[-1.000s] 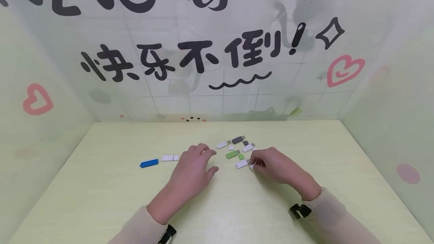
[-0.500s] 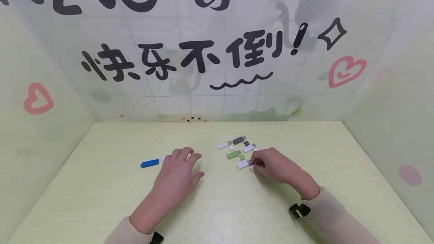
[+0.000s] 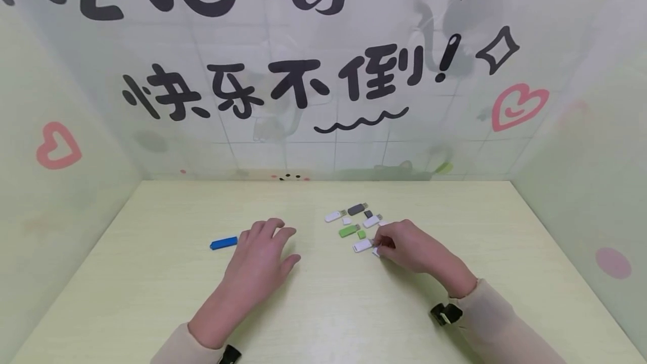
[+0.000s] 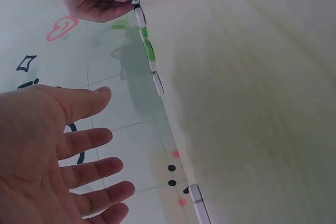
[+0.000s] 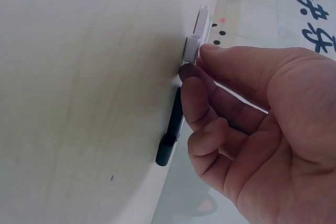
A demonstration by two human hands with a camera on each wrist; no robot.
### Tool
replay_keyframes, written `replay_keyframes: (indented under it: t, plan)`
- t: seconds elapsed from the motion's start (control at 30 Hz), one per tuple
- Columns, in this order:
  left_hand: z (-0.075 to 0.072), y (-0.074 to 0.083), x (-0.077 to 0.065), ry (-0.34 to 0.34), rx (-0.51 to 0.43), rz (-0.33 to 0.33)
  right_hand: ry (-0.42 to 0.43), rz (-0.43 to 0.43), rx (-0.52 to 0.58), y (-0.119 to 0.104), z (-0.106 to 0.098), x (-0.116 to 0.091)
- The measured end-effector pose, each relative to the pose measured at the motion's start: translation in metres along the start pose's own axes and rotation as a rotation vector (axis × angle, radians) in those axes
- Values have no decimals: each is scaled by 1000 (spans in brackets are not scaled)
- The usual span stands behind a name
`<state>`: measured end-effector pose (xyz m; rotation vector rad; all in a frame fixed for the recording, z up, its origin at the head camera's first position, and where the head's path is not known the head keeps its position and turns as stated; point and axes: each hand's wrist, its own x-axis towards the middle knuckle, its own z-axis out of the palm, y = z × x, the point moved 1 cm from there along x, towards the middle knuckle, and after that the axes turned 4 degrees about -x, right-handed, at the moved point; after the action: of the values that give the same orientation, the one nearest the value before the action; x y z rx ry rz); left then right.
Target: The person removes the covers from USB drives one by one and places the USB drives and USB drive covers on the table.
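In the head view my right hand (image 3: 417, 249) reaches the front of a group of USB sticks, thumb and forefinger at a small white cap (image 3: 376, 251). The right wrist view has the fingertips pinching that white cap (image 5: 192, 49), beside a white USB stick (image 5: 201, 20). Its body, the front white USB stick (image 3: 361, 246), lies on the table with its plug toward the fingers. My left hand (image 3: 255, 263) hovers over the table with fingers spread and nothing in them. Beneath it, hidden from the head view, lies a capped white USB stick (image 4: 198, 203).
A blue USB stick (image 3: 223, 242) lies left of the left hand. Behind the front stick are a green USB stick (image 3: 347, 231), its green cap (image 3: 361, 234), a dark grey USB stick (image 3: 356, 209) and more white ones. A printed wall (image 3: 313, 156) rises along the table's back edge.
My left hand has moved left, away from the group, and now covers the capped white USB stick. The right hand stays at the white cap with hardly any movement.
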<state>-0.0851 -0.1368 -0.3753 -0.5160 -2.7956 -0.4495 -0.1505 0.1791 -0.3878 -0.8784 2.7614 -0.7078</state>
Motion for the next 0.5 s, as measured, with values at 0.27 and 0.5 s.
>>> replay_keyframes:
  t: [0.27,0.5]
  plan:
    - [0,-1,-1,4,1,-1,0,4,-6,0,2,0]
    - [-2,-2,0,4,-1,-4,16,-7,-10,-2,3,1]
